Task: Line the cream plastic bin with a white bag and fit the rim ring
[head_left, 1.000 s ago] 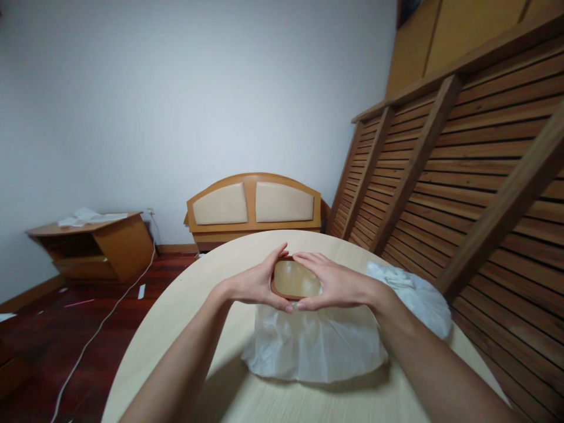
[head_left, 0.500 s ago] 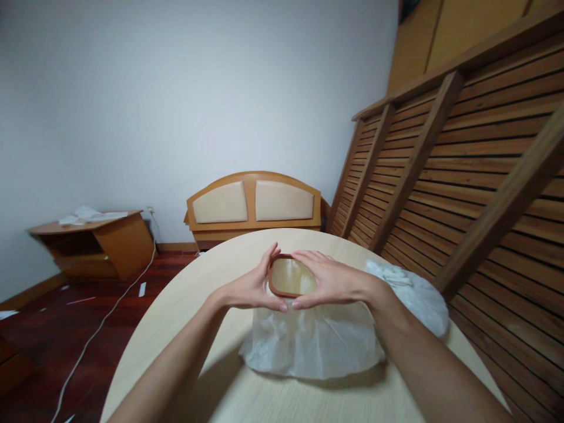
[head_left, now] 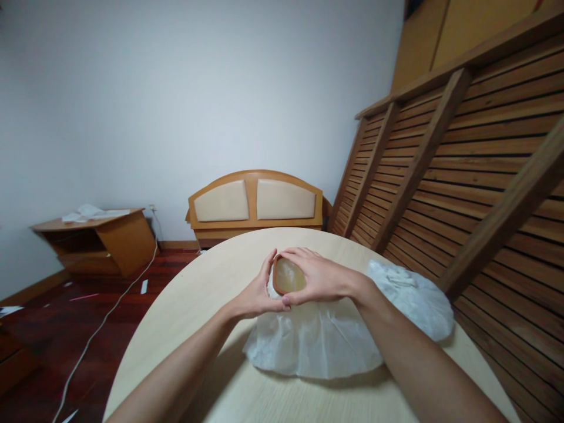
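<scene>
Both hands hold up a white thin fabric cover (head_left: 312, 341) by its brown elastic rim (head_left: 277, 281), above a round light-wood table (head_left: 211, 282). My left hand (head_left: 258, 294) pinches the rim's left side with fingers closed. Curled over the rim's right side, my right hand (head_left: 319, 276) grips it. The opening between the hands is small and narrow, showing the pale inside (head_left: 289, 276). The rest of the cover hangs down and spreads on the tabletop.
A second crumpled white cover (head_left: 412, 296) lies on the table at right. Slatted wooden panels (head_left: 462, 176) lean close on the right. Beyond the table stand a padded headboard (head_left: 255, 202) and a low wooden cabinet (head_left: 97, 241); a white cable (head_left: 106, 320) runs over the dark floor.
The two hands have come closer together, squeezing the brown rim's opening from a wide oval to a narrow one. The rim sits slightly higher and further left.
</scene>
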Motion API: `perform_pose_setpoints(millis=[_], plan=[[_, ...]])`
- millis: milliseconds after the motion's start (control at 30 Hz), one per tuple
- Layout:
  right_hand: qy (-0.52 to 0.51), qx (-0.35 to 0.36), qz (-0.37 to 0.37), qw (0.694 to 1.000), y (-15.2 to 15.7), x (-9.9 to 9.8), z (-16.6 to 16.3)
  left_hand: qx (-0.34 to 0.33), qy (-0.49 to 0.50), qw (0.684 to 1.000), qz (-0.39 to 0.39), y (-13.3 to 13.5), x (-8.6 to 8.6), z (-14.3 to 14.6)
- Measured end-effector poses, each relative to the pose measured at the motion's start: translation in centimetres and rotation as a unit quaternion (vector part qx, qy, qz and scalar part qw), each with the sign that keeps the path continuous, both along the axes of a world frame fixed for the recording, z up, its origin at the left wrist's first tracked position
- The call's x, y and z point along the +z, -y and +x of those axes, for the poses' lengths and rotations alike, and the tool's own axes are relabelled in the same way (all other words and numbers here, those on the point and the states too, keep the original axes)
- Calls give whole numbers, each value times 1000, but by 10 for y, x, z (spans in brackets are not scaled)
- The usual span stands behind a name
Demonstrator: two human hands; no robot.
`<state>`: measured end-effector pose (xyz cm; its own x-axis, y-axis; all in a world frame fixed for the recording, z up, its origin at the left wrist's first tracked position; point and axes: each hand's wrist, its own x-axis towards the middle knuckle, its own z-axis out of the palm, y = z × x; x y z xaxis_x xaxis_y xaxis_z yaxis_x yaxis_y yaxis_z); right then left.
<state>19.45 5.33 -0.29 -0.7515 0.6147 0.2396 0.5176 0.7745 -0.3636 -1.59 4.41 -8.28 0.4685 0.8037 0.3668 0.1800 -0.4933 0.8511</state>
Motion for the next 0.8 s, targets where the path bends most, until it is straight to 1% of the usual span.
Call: perform_pose_setpoints(millis=[100, 200, 300, 400, 500, 633, 800], plan=[[15, -14, -6, 1000, 0, -1, -1, 4, -26, 1000, -2, 1, 3, -1], [30, -12, -15, 999, -1, 0, -1, 5, -26, 1000, -12, 3, 9, 1], [25, -4, -18, 1000, -4, 0, -2, -13, -12, 1000, -5, 5, 14, 3], [6, 1, -5, 1000, -6, -2, -3, -40, 5, 999, 9, 7, 18, 5], [-15, 2, 7, 1000, -6, -3, -4, -48, 18, 999, 4, 9, 21, 4], [-17, 3, 9, 1000, -6, -5, -5, -45, 11, 999, -5, 10, 22, 2], [-18, 0, 5, 1000, -7, -6, -4, -43, 12, 999, -5, 8, 19, 0]])
